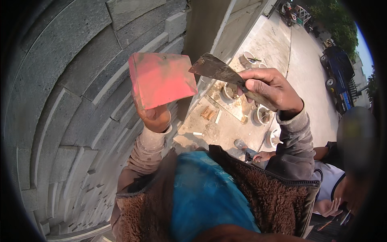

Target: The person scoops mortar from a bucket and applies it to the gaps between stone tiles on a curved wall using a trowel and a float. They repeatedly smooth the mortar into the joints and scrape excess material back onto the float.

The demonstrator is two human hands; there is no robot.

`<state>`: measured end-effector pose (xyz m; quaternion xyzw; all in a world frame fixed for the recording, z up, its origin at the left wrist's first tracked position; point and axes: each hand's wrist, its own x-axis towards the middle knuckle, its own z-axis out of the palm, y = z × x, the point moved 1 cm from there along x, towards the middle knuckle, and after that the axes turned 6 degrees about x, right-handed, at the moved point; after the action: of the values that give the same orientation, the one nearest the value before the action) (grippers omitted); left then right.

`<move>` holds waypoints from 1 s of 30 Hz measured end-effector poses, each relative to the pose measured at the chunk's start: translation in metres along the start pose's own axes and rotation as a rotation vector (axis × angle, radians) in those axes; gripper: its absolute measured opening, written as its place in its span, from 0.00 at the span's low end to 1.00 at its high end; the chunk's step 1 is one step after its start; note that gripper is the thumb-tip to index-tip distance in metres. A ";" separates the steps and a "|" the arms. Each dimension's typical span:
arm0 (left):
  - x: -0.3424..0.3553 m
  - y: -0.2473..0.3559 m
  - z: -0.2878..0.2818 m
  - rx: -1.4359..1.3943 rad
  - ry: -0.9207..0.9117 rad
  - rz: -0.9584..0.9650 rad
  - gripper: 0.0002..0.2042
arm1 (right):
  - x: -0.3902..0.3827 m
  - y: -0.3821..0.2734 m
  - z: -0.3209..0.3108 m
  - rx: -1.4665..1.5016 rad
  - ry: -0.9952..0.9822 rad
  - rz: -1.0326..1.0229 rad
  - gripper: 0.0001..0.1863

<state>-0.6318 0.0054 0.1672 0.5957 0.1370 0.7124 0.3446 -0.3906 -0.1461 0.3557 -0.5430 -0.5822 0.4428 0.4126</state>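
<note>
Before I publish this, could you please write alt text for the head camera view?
A putty knife in the right grip points at the edge of a smudged pink rectangular piece, held from behind by the left grip. A grey stone-clad wall fills the left; white buckets and a dark vehicle stand at right.

On the left, passage is barred by a grey stone wall (pixel 80 80). Ahead, almost no gap is left between a pink square (pixel 163 80) and a scraper (pixel 217 68). Beyond the right hand (pixel 271 88), open pavement (pixel 310 72) is seen, partly blocked by buckets (pixel 269 139); lower right, room is taken by another person (pixel 329 179).
</note>
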 end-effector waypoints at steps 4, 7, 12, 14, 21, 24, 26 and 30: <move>-0.017 -0.012 -0.007 -0.168 -0.155 -0.140 0.23 | -0.004 -0.021 0.002 0.197 0.016 -0.082 0.21; -0.019 0.008 0.001 -0.326 -0.157 -0.364 0.30 | -0.005 -0.069 0.001 -0.653 0.396 -0.586 0.18; -0.043 0.003 0.005 -0.452 -0.150 -0.419 0.27 | 0.048 -0.113 -0.013 -1.821 0.879 -0.958 0.21; -0.052 -0.006 0.002 -0.284 -0.214 -0.359 0.25 | 0.061 -0.116 -0.014 -1.966 0.893 -0.968 0.20; -0.074 -0.009 -0.009 -0.442 -0.230 -0.564 0.25 | 0.085 -0.110 -0.016 -2.135 0.823 -0.882 0.20; -0.068 -0.005 -0.011 -0.408 -0.261 -0.510 0.24 | 0.085 -0.117 -0.012 -2.248 0.762 -0.786 0.24; -0.066 -0.006 -0.014 -0.403 -0.293 -0.492 0.24 | 0.087 -0.122 -0.009 -2.286 0.747 -0.786 0.22; -0.073 -0.009 -0.016 -0.465 -0.286 -0.556 0.24 | 0.091 -0.125 0.008 -2.137 0.855 -0.824 0.15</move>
<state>-0.6400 -0.0323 0.1025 0.5352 0.0788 0.5137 0.6660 -0.4382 -0.0585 0.4738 -0.4855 -0.5989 -0.6363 0.0264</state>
